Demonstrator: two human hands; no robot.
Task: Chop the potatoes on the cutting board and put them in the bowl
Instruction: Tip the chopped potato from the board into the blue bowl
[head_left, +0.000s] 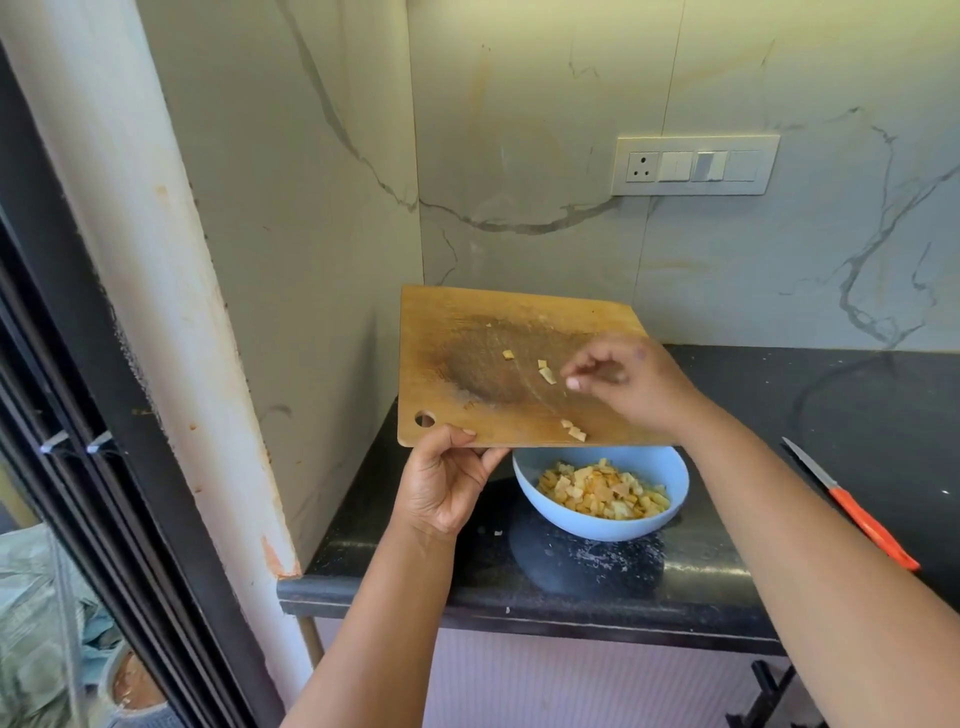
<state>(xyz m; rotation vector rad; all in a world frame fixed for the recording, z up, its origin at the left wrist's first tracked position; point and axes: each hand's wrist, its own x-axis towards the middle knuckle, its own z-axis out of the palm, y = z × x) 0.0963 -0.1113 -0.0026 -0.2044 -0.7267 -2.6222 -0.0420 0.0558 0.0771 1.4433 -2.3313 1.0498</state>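
A worn rectangular wooden cutting board (519, 364) is lifted off the black speckled stone counter (597, 566) and tilted, its near edge hanging just above the far rim of a pale blue round plastic bowl (597, 519) that sits near the counter's front edge. The left hand (447, 483) grips the board at its near-left corner, beside the hanging hole, thumb on top and fingers curled underneath. The right hand (634, 384) reaches over the board's right side with its fingers loosely bent and held apart; it pinches nothing that I can see, the fingertips just beside a pale yellow potato piece (546, 375) in the middle of the board. A few more small potato cubes (574, 431) cling near the near edge, right above the bowl, where most of the chopped potatoes (602, 493) already lie heaped. The chopping looks finished and the transfer nearly so; only stragglers remain. These bits are light, firm and probably damp and starchy, so they are likely to stick to the wood rather than slide, and a sweep with the fingertips toward the near edge suits them better than picking. The board is stiff, and one corner grip seems enough. A knife with an orange handle (872, 525) lies at the counter's right, well apart.
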